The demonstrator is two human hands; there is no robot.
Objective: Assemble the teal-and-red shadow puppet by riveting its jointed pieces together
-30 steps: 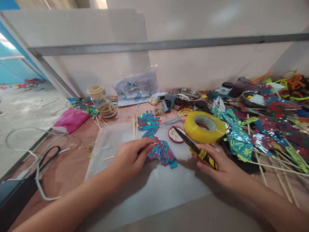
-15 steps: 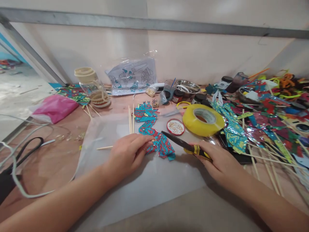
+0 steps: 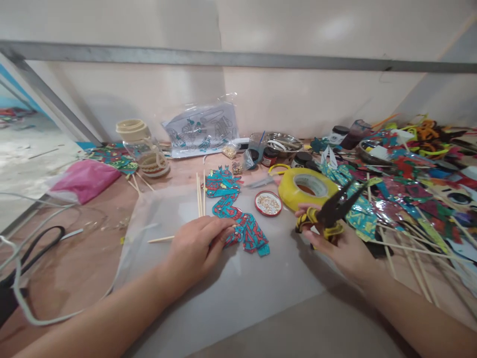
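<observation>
A blue and red patterned paper figure [image 3: 223,205], shaped like a dragon or similar creature, lies on a translucent sheet [image 3: 223,298]. My left hand [image 3: 201,243] is closed on its lower left part, with thumb and fingertips pinched together. Raised at the right, my right hand [image 3: 331,243] grips black pliers [image 3: 337,204] with yellow and black handles, their jaws apart and pointing up and right. Between the hands and further back sits a red-rimmed lid [image 3: 268,204] with small gold fasteners or beads. Wooden sticks [image 3: 201,196] lie left of the figure.
A big roll of yellow tape [image 3: 309,186] stands behind my right hand. Painted cutouts and sticks [image 3: 413,194] pile up at the right. Paint jars [image 3: 270,156], a plastic jar [image 3: 143,149] and a bagged drawing [image 3: 201,127] line the back. A white cable [image 3: 22,293] loops at the left.
My right hand has drawn the pliers away from the figure and turned them up to the right; their jaws have opened. My left hand keeps its place on the figure. The view has tilted slightly upward.
</observation>
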